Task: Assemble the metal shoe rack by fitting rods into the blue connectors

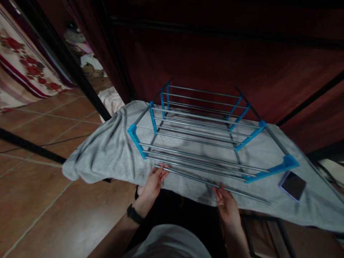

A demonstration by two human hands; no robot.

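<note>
A thin grey metal rod (188,175) runs across the front of the cloth-covered surface, between me and the rack. My left hand (156,179) pinches it near its left end. Further right, my right hand (225,202) has its fingers and thumb around the same rod, past its middle. Just beyond the rod stands a rack (199,147) made of metal rods joined by blue plastic brackets. The blue bracket (271,170) at its near right corner is close to the rod's right part.
A grey blanket (107,143) covers the surface under the rack. A phone (293,185) lies on it at the right. Dark metal posts (67,61) rise at the left, and a dark red panel (204,61) stands behind. Tiled floor (88,208) shows at lower left.
</note>
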